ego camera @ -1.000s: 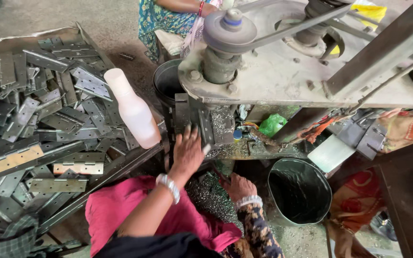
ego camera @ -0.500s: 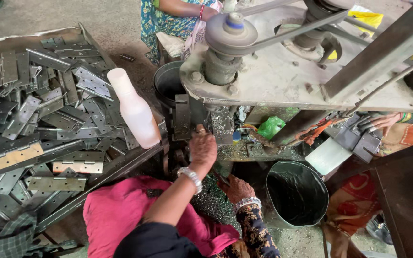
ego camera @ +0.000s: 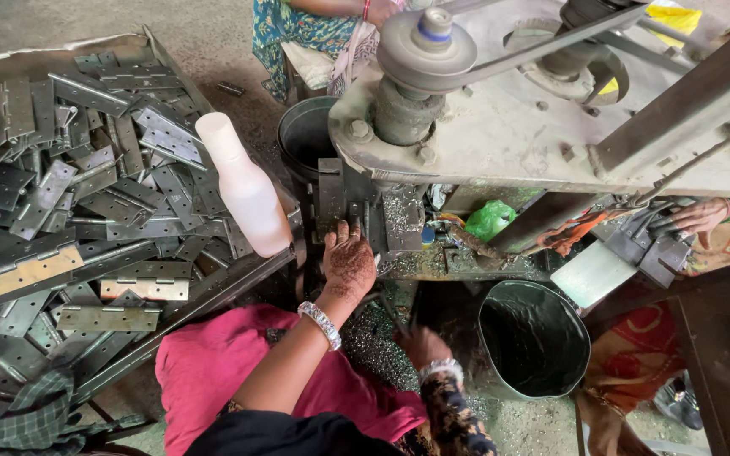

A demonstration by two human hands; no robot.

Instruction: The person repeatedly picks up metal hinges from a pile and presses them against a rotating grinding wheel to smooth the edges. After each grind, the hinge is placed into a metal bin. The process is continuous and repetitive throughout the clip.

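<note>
- Overhead, a grey belt-driven press machine [ego camera: 551, 127] is filling the upper right, its pulley [ego camera: 427, 44] sitting above the work slot.
- Left of it, a heap of steel hinges [ego camera: 69, 211] is lying across the desk [ego camera: 10, 63]; they are looking heavy for their size, stiff and sharp-edged (likely oily too), so the flat leaf faces are the safest place to take hold, not the cut edges.
- A pale plastic bottle [ego camera: 247, 198] is standing among them, light and easy to tip.
- Below the machine, a dark bucket [ego camera: 534, 338] is waiting on the floor.
- The left hand [ego camera: 350, 260] is pressing a hinge piece [ego camera: 331, 198] up against the machine's slot, fingers stretched out flat against it.
- The right hand [ego camera: 422, 346] is hanging low beside the lap, curled; I cannot tell whether it is pinching anything.
- Another person's hand [ego camera: 703, 215] is working at the far right.
</note>
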